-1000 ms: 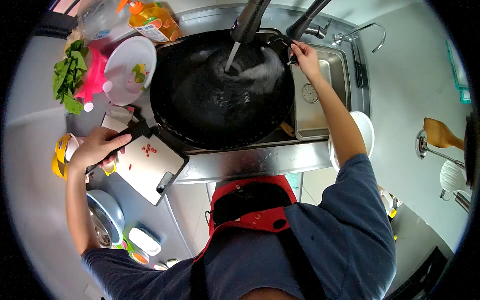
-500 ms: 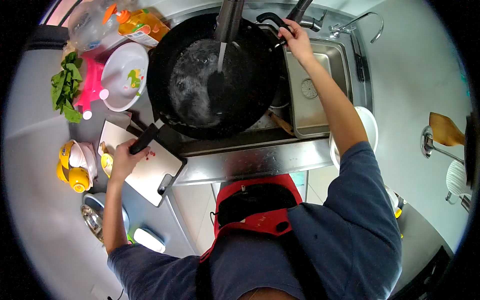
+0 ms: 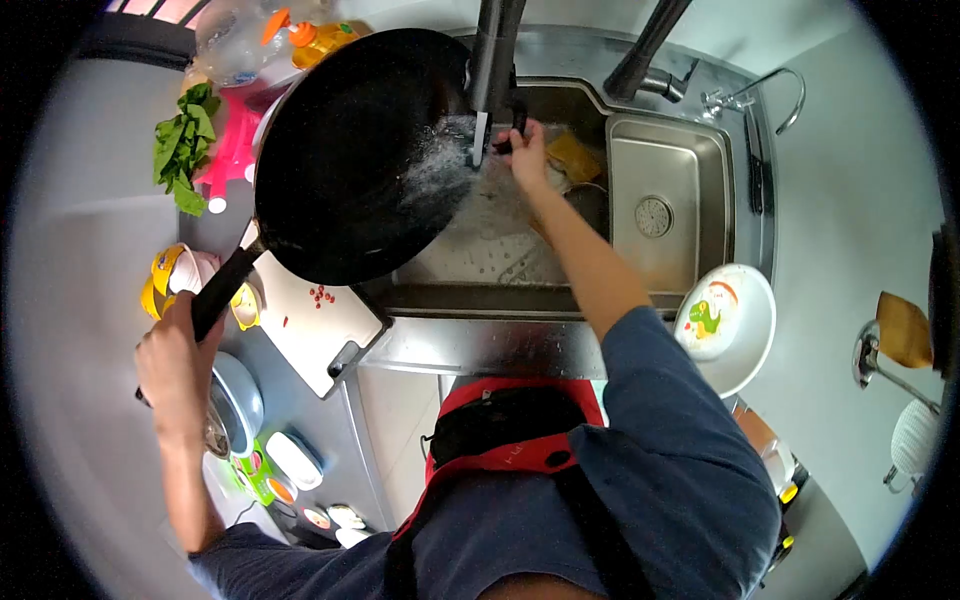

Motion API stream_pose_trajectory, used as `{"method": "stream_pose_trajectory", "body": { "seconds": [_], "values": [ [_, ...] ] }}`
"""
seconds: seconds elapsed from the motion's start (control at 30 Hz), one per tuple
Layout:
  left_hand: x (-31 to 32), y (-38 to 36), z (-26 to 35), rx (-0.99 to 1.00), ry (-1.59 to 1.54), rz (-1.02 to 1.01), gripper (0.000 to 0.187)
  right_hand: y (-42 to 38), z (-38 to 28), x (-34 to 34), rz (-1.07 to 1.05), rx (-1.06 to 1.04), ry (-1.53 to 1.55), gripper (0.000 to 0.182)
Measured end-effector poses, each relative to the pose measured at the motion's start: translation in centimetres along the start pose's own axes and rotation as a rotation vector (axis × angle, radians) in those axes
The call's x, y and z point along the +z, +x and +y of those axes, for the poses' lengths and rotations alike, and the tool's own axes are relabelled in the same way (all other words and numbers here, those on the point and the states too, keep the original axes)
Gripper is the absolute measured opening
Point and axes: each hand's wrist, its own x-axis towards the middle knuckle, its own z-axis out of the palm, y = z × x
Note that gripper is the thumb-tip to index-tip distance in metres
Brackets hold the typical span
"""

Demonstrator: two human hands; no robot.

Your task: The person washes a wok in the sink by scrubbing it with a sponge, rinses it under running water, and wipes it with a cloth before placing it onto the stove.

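Observation:
A large black wok [image 3: 340,150] is held tilted above the left side of the sink, its inside facing me. My left hand [image 3: 175,355] is wrapped round its long handle [image 3: 225,290], out to the left over the counter. At the opposite rim, the fingers of my right hand [image 3: 527,160] close on the short loop handle [image 3: 517,125]. Water runs from the dark tap [image 3: 495,60] beside that handle and splashes over the wok's right part. Beneath, in the wet sink basin [image 3: 490,265], lie a yellow sponge-like piece [image 3: 573,157] and a dark round item, partly hidden by my forearm.
A white cutting board [image 3: 300,320] with small red pieces lies left of the sink. Leafy greens [image 3: 182,150], a pink stand [image 3: 228,150] and an orange pump bottle [image 3: 318,42] are behind. A white bowl [image 3: 745,335] stands at right, near the smaller basin [image 3: 670,260].
The wok has tilted and shifted left, spilling the water that was in it. My left hand has moved down and left with the long handle; my right hand has moved lower and left.

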Motion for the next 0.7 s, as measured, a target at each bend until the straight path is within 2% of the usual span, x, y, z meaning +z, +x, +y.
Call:
{"method": "stream_pose_trajectory", "body": {
  "seconds": [0.1, 0.13, 0.23, 0.3, 0.33, 0.37, 0.43, 0.53, 0.57, 0.63, 0.67, 0.7],
  "values": [
    [-2.5, -1.0, -0.1, 0.016, 0.160, 0.037, 0.034, -2.1, -0.3, 3.8, 0.002, 0.157, 0.299, 0.023],
    [-3.6, -1.5, 0.1, 0.022, 0.198, 0.019, 0.038, -2.6, 0.1, 4.4, -0.052, 0.128, 0.271, 0.026],
    [-6.6, -2.7, 1.7, 0.053, 0.289, 0.072, 0.040, -2.1, 2.6, 6.7, -0.057, 0.233, 0.461, 0.028],
    [-8.4, -3.3, 3.1, 0.036, 0.378, 0.045, 0.040, -2.0, 3.2, 7.8, -0.053, 0.082, 0.186, 0.030],
    [-9.0, -3.5, 3.6, 0.029, 0.381, 0.043, 0.040, -1.3, 4.5, 8.0, -0.061, 0.083, 0.188, 0.030],
    [-9.4, -3.7, 4.1, 0.036, 0.414, 0.056, 0.040, -0.5, 5.7, 8.1, -0.055, 0.071, -0.081, 0.045],
    [-9.8, -4.0, 4.4, 0.048, 0.444, 0.071, 0.039, 0.9, 6.9, 8.0, -0.042, 0.058, -0.353, 0.061],
    [-9.6, -3.6, 4.1, 0.065, 0.350, 0.070, 0.040, 1.8, 6.5, 6.4, -0.050, 0.083, -0.269, 0.061],
    [-9.2, -3.1, 3.2, 0.070, 0.251, 0.012, 0.040, 2.2, 6.0, 5.1, -0.039, -0.009, -0.339, 0.061],
    [-8.2, -1.9, 1.8, 0.064, 0.012, -0.065, 0.034, 1.2, 0.3, 2.7, -0.044, 0.139, -0.042, 0.058],
    [-7.1, -1.4, 0.9, 0.062, 0.006, -0.067, 0.034, 1.0, -2.0, 0.9, -0.096, 0.023, -0.131, 0.050],
    [-5.4, -1.0, -0.2, 0.011, -0.205, -0.175, 0.031, 1.9, -2.4, -0.4, -0.013, -0.045, -0.177, 0.042]
  ]
}}
